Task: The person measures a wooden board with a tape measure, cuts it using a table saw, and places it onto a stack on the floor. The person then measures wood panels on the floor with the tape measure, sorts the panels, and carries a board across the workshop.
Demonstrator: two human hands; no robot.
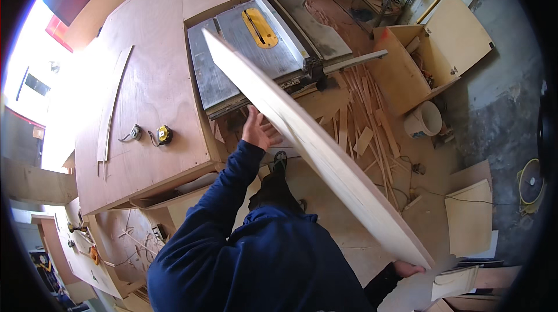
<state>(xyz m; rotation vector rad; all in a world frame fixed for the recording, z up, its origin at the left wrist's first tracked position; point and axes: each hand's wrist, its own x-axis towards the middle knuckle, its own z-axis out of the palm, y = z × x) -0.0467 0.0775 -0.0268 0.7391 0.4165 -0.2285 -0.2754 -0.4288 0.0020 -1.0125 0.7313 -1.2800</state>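
Note:
A long pale wooden board (pixel 314 149) slants from over the table saw (pixel 232 62) down to the lower right. My right hand (pixel 408 269) is closed on its near end. Below the board's far half, my left hand (pixel 261 130) has its fingers stretched out and apart, beside the board's left edge; whether they bear its weight I cannot tell. The saw has a grey metal top, a yellow blade insert (pixel 260 28) and a metal fence (pixel 282 30). The far tip of the board overlaps the saw top in the picture.
Left of the saw, a large wooden worktable (pixel 157 91) bears two tape measures, the nearer a yellow-black tape measure (pixel 162 136), and thin wood strips (pixel 113 102). Offcuts (pixel 372 120) litter the floor at right, near a white bucket (pixel 423 119) and an open wooden cabinet (pixel 407 62).

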